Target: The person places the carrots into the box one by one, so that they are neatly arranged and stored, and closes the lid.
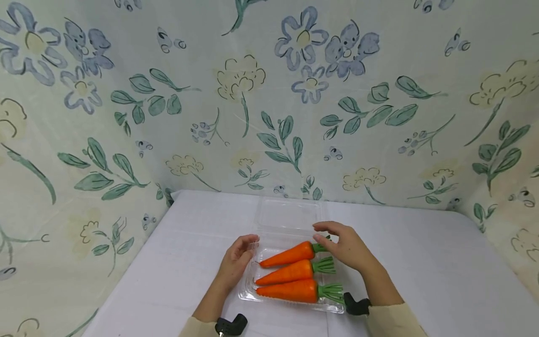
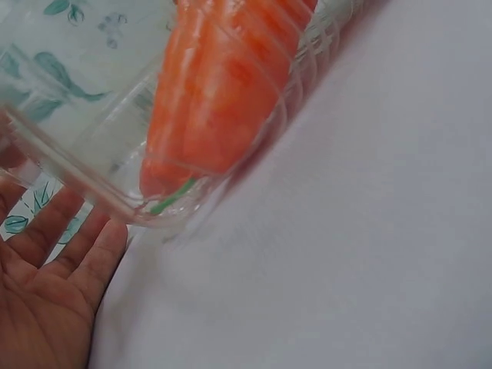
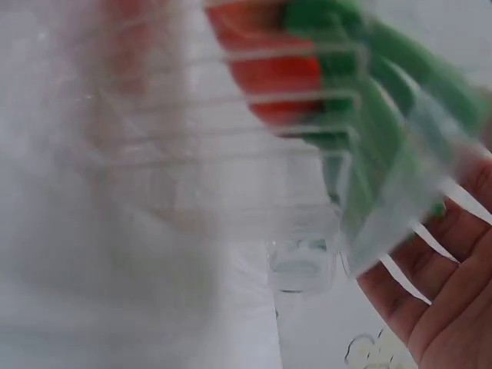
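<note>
A clear plastic clamshell box lies on the white table, holding three orange carrots with green tops: an upper carrot, a middle carrot and a lower carrot. Its lid is folded back, away from the person. My left hand is at the box's upper left side, fingers loosely extended along the wall. At the upper right corner, my right hand has its thumb and index finger apart, near the upper carrot's greens.
A white cloth covers the table. Behind it and at the sides hangs a flower-patterned curtain. Dark wrist-worn devices sit at the left cuff and right cuff.
</note>
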Action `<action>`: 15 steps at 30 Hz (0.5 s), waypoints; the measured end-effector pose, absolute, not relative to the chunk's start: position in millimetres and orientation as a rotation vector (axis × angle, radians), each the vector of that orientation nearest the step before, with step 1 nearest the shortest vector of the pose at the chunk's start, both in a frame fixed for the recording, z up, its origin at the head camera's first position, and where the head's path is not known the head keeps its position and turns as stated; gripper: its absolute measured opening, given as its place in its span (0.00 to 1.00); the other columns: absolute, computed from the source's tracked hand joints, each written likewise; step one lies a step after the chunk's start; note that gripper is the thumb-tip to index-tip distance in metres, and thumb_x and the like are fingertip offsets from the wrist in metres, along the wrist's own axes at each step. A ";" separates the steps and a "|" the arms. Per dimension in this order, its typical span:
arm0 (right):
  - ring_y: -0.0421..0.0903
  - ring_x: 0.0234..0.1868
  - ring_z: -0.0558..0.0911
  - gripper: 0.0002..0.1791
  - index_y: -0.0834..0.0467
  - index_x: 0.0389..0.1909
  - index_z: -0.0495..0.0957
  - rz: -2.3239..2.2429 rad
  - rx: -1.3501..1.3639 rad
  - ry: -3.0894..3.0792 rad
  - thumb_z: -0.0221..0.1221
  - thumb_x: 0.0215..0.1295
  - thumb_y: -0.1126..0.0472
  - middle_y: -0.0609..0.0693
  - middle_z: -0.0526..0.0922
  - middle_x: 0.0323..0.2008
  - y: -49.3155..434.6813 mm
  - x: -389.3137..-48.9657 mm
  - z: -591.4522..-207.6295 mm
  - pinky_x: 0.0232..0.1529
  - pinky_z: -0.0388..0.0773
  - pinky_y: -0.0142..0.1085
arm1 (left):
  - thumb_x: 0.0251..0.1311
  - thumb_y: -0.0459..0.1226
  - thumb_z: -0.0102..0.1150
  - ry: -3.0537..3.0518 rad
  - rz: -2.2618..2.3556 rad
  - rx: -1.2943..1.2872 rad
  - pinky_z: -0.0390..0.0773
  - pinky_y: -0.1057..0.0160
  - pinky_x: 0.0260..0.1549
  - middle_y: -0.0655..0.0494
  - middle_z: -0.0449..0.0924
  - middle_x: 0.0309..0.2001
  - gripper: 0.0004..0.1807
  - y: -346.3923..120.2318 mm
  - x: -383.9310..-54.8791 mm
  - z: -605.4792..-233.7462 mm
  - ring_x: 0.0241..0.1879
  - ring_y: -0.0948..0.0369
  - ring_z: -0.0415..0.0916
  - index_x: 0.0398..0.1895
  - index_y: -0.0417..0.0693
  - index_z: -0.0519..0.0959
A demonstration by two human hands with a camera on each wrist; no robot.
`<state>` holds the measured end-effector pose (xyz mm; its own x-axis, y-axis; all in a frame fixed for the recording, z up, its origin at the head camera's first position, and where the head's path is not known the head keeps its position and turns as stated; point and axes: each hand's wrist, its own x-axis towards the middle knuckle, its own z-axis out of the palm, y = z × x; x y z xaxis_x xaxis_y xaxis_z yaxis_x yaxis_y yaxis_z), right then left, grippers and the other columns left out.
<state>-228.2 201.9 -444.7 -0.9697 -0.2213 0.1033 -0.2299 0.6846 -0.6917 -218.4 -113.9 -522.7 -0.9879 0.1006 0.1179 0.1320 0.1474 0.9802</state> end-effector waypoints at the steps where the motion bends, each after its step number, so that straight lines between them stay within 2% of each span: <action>1: 0.60 0.65 0.78 0.24 0.52 0.62 0.79 1.215 0.325 -2.849 0.60 0.72 0.45 0.51 0.83 0.61 205.7 -227.5 -446.5 0.64 0.75 0.61 | 0.68 0.29 0.50 -2.354 -2.029 -0.247 0.70 0.65 0.69 0.48 0.82 0.61 0.20 -113.7 -218.4 -523.2 0.67 0.49 0.75 0.62 0.47 0.77; 6: 0.59 0.62 0.81 0.26 0.57 0.64 0.77 1.405 0.057 -2.717 0.54 0.76 0.44 0.59 0.83 0.60 224.1 -228.3 -458.3 0.63 0.78 0.55 | 0.68 0.28 0.50 -2.333 -2.073 -0.276 0.72 0.75 0.61 0.44 0.80 0.63 0.25 -114.3 -219.5 -523.9 0.65 0.46 0.76 0.68 0.45 0.71; 10: 0.51 0.54 0.85 0.25 0.60 0.65 0.74 1.619 -0.102 -2.663 0.52 0.79 0.47 0.62 0.82 0.59 232.1 -231.7 -471.5 0.53 0.85 0.39 | 0.69 0.29 0.50 -2.363 -2.087 -0.242 0.74 0.66 0.64 0.45 0.80 0.64 0.29 -116.7 -222.5 -519.3 0.65 0.47 0.76 0.73 0.48 0.65; 12: 0.46 0.48 0.85 0.25 0.61 0.67 0.72 1.763 -0.161 -2.645 0.51 0.79 0.49 0.62 0.81 0.57 234.3 -233.0 -477.5 0.47 0.86 0.32 | 0.70 0.33 0.48 -2.401 -2.089 -0.174 0.74 0.60 0.65 0.46 0.80 0.63 0.29 -118.0 -224.6 -516.8 0.65 0.48 0.76 0.75 0.50 0.63; 15: 0.41 0.40 0.83 0.26 0.61 0.70 0.68 1.989 -0.207 -2.597 0.52 0.79 0.51 0.56 0.82 0.51 238.4 -233.4 -486.9 0.40 0.84 0.28 | 0.71 0.40 0.48 -2.459 -2.119 -0.050 0.75 0.55 0.64 0.47 0.80 0.63 0.28 -116.7 -229.4 -512.8 0.62 0.50 0.77 0.74 0.52 0.65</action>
